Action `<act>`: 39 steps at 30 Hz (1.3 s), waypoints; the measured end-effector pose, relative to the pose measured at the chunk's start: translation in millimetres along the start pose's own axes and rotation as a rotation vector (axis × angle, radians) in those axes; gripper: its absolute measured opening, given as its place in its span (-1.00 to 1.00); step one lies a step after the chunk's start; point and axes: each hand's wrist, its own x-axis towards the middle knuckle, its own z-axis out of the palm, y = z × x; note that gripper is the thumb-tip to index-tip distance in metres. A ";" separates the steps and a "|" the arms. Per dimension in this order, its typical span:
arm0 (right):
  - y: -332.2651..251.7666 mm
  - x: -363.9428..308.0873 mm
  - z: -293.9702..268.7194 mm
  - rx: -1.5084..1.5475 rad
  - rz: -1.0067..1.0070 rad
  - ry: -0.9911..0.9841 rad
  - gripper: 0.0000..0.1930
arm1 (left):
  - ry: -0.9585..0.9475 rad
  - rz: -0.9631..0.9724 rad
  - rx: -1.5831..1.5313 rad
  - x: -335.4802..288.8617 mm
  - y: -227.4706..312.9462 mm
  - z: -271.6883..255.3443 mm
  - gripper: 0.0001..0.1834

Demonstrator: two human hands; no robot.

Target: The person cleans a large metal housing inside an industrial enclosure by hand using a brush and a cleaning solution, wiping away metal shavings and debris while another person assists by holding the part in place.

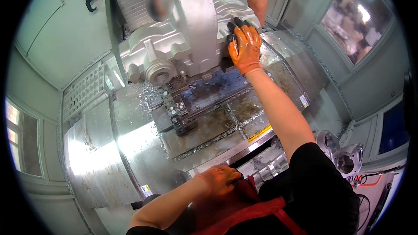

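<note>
A large silver-grey metal casting (196,21) with ribs and round bosses stands over the machine's fixture, at the far side of the bed. My right hand (244,48), in an orange glove with black fingertips, reaches out and lies on the casting's right part with its fingers a little apart. Low in the view, my left hand (220,179) in a matching glove is close to my body, by the red apron (244,191). Its fingers are curled in, and whatever they may hold is hidden. Beneath the casting, a dark fixture plate (213,89) carries bolted clamp blocks (176,119).
Another person's arm (257,0) is behind the casting. Metal chips are scattered over the steel covers (93,143) and bed. Smaller machined castings (346,159) sit at lower right. Enclosure walls (43,39) with windows stand at both sides, and a slatted grating (85,91) lies at left.
</note>
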 end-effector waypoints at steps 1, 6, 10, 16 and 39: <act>-0.6 0.3 0.7 0.007 0.009 -0.011 -0.59 | 0.057 0.024 0.005 -0.4 -5.9 8.6 -0.52; -4.3 1.5 -0.9 -0.017 0.012 -0.009 -0.58 | 0.130 0.101 0.006 1.6 -18.4 20.0 -0.51; -0.7 -0.4 0.6 -0.012 0.020 -0.030 -0.58 | -0.017 0.000 0.014 2.1 -6.0 4.7 -0.47; -0.9 -0.5 1.0 -0.012 0.017 -0.026 -0.58 | -0.077 -0.051 0.010 -0.1 -0.9 -2.5 -0.46; 0.0 -2.9 3.9 -0.033 -0.006 -0.010 -0.58 | 0.144 0.101 0.021 -0.6 -16.9 17.7 -0.55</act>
